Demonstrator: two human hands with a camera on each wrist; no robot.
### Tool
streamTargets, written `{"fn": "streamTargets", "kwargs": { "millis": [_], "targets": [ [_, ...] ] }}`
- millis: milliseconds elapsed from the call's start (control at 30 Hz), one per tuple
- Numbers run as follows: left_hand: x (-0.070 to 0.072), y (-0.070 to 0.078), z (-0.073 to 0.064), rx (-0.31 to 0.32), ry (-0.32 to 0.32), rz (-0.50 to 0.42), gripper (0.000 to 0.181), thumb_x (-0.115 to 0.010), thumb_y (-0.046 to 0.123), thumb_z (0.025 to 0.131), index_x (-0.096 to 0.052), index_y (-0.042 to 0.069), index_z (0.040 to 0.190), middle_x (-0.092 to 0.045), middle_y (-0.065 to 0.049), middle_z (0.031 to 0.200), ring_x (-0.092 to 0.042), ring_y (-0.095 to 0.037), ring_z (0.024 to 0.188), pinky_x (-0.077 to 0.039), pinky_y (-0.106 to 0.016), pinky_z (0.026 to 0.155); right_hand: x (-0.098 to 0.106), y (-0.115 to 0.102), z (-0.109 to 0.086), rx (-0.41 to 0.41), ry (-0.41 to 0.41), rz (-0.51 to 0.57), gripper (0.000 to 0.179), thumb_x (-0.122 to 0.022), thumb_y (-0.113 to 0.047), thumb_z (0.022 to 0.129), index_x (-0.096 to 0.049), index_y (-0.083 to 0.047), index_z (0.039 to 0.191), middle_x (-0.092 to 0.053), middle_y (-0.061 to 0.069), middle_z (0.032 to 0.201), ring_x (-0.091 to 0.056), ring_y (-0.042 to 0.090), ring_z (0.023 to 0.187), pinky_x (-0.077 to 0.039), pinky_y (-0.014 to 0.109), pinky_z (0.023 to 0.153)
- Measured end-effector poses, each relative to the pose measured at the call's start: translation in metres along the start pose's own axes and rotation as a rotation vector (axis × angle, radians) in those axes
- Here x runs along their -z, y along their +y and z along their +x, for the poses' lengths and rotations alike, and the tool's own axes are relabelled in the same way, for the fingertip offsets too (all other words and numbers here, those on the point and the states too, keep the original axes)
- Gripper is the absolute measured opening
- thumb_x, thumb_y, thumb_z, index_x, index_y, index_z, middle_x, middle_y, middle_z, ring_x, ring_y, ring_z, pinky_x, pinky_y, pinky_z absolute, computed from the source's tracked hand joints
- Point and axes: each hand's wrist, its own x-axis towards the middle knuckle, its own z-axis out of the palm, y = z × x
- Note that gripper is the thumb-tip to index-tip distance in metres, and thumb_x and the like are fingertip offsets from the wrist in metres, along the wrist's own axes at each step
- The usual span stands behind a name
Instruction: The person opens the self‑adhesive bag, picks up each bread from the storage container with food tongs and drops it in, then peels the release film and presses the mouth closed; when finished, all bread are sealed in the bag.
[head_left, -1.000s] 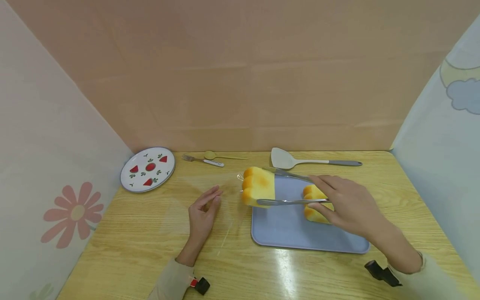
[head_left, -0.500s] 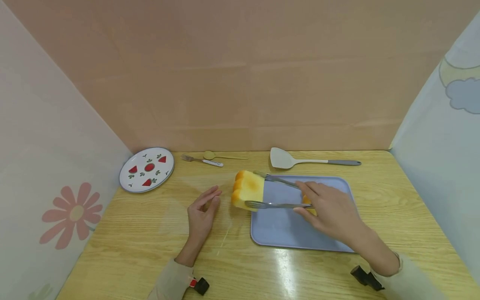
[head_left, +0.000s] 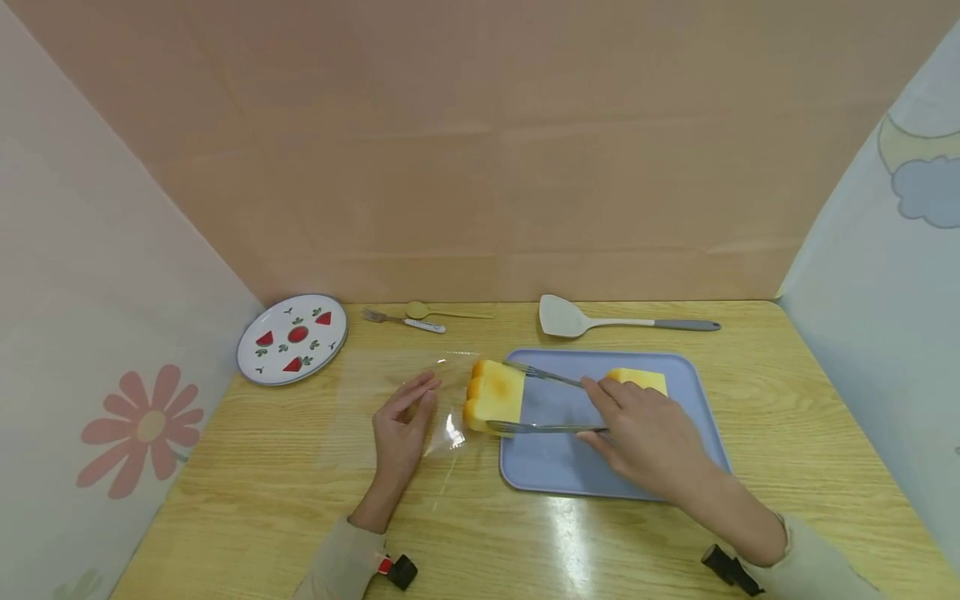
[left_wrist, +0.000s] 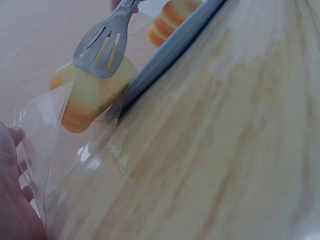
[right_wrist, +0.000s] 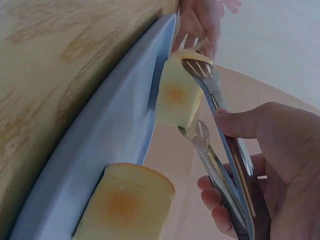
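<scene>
In the head view my right hand (head_left: 648, 433) grips metal tongs (head_left: 551, 428), whose slotted ends clasp a yellow slice of toy bread (head_left: 497, 396) with a browned, scalloped edge. The slice is at the left edge of the blue tray (head_left: 615, 492), its browned end at the mouth of a clear plastic bag (left_wrist: 47, 117). My left hand (head_left: 402, 429) holds that bag with thumb and fingers bent at its edge; the exact pinch is hard to see through the film. A second bread slice (right_wrist: 127, 200) lies on the tray, partly hidden by my right hand in the head view.
Along the back of the wooden table lie a white spatula (head_left: 566, 317) with a grey handle end, a yellow spoon (head_left: 418, 311) and a fork (head_left: 382, 317). White plates (head_left: 273, 358) with a red fruit pattern are stacked at the back left. Walls enclose the back and sides.
My right hand has moved left and lower with the tongs, bringing the bread slice from over the tray to the bag's mouth. The bag stands more open; my left hand has stayed put.
</scene>
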Motion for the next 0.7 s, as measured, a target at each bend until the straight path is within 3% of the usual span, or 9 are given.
{"fn": "streamTargets", "kwargs": {
  "millis": [433, 700],
  "targets": [
    [0.0, -0.003, 0.0, -0.036, -0.023, -0.03, 0.014, -0.074, -0.01, 0.101, -0.081, -0.01, 0.113, -0.073, -0.03, 0.136, -0.069, -0.018, 0.134, -0.051, -0.024, 0.116, 0.006, -0.011, 0.013, 0.014, -0.006, -0.049, 0.072, -0.098, -0.042, 0.085, -0.073, 0.003, 0.136, -0.077, 0.013, 0.113, -0.074, 0.028, 0.091, -0.057, 0.035, 0.061],
    [-0.001, -0.004, -0.001, -0.059, -0.013, -0.032, 0.015, -0.072, -0.012, 0.101, -0.081, -0.011, 0.113, -0.072, -0.033, 0.135, -0.068, -0.025, 0.136, -0.048, -0.025, 0.12, 0.01, -0.018, 0.017, 0.032, -0.012, -0.078, 0.072, -0.097, -0.044, 0.085, -0.073, 0.002, 0.135, -0.078, 0.013, 0.114, -0.073, 0.029, 0.093, -0.06, 0.038, 0.066]
  ]
}}
